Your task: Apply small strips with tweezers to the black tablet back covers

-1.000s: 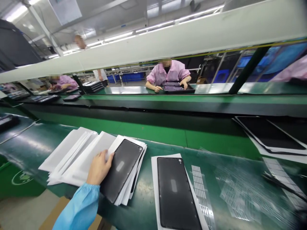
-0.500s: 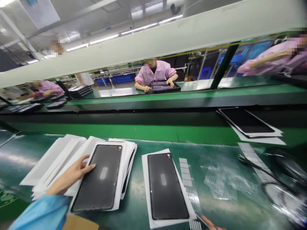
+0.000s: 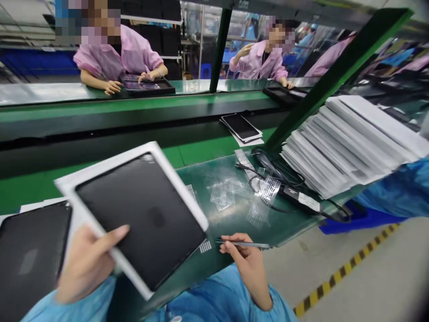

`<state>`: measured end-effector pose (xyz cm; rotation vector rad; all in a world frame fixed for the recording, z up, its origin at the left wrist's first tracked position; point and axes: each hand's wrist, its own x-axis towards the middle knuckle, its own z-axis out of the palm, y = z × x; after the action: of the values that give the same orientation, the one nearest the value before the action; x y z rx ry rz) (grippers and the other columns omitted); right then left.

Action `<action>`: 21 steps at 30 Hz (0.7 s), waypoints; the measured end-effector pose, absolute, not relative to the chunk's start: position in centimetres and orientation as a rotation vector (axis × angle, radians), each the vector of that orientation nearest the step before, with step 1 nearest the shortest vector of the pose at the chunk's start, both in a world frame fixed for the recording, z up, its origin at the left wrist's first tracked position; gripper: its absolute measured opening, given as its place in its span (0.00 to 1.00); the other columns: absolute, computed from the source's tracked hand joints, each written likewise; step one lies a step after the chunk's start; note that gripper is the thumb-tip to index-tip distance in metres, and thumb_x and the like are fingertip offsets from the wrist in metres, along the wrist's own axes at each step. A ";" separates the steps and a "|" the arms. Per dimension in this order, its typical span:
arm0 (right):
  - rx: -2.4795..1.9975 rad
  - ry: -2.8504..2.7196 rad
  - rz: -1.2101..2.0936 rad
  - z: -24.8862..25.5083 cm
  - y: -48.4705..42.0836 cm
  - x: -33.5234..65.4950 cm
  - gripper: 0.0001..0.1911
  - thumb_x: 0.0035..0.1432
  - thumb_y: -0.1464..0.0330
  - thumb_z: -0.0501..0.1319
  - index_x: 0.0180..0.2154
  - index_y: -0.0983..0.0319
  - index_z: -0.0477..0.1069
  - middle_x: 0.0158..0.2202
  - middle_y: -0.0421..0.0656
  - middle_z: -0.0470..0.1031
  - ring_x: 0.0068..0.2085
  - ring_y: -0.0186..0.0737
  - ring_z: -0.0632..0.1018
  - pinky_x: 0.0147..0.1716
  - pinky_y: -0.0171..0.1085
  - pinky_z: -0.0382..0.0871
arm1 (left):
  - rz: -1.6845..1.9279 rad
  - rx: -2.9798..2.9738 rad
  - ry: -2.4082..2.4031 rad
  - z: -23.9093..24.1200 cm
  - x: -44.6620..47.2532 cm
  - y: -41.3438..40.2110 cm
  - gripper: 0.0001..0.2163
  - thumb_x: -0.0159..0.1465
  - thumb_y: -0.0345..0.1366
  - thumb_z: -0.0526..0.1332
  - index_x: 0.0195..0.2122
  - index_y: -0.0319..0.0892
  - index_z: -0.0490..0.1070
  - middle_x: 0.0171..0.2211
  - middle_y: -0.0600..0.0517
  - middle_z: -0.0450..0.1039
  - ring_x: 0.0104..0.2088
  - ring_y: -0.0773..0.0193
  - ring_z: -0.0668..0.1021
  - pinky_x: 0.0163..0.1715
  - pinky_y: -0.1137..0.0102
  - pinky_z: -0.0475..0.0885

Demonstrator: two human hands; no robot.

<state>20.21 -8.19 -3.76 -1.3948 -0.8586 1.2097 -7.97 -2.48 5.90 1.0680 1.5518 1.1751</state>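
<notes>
My left hand (image 3: 89,259) grips a black tablet back panel (image 3: 140,219) together with the white sheet (image 3: 65,183) under it. The thumb lies on the dark face, and the pair is raised and tilted above the bench. In my right hand (image 3: 248,264) a thin pair of tweezers (image 3: 258,245) is pinched, its tips pointing left near the panel's lower right corner. A small strip of pale labels (image 3: 205,246) lies between the two. At the far left, another black panel (image 3: 40,237) rests on white sheets.
Clear plastic label sheets (image 3: 223,192) lie scattered on the green bench beside a black cable with an adapter (image 3: 298,197). A tall stack of white sheets (image 3: 355,138) leans at right, near another person's blue sleeve (image 3: 392,190). One panel (image 3: 241,126) sits on the central belt. Co-workers sit opposite.
My left hand has lifted a panel with its white sheet and brought it right. My right hand, barely visible before, is now in full view with tweezers. The view has swung right and down.
</notes>
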 end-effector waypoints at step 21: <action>-1.384 -0.789 1.245 -3.6 -7.4 19.8 0.13 0.52 0.61 0.67 0.30 0.63 0.70 0.35 0.46 0.77 0.28 0.40 0.80 0.29 0.41 0.80 | 1.091 1.272 1.058 0.9 -0.9 2.0 0.16 0.58 0.39 0.63 0.46 0.38 0.70 0.46 0.46 0.74 0.45 0.59 0.76 0.49 0.66 0.71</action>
<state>19.76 -7.44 -3.59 -1.3836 -0.7893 1.2454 -0.88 1.96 0.90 1.2723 1.0585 1.0913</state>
